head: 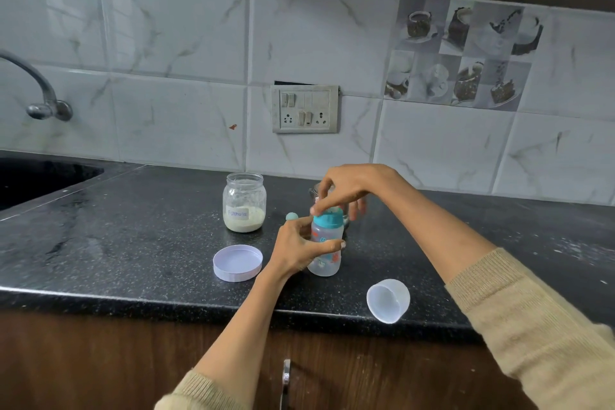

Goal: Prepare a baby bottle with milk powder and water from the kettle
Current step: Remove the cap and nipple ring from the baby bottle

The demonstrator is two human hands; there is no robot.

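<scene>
Upright on the counter (133, 243), the bottle (326, 243) is gripped round its body by the left hand (299, 250) while the right hand (346, 190), directly above, pinches its teal collar (328, 219).

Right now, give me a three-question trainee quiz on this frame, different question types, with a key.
1. True or false: the formula jar has its lid on.
2. Which hand grips the body of the baby bottle? A) left B) right C) neither
3. Fill in: the clear bottle cap lies on its ____ near the counter edge.

Key: 1 false, the white lid lies on the counter. 2 A, the left hand; the right hand is at the teal collar. 3 side.
</scene>
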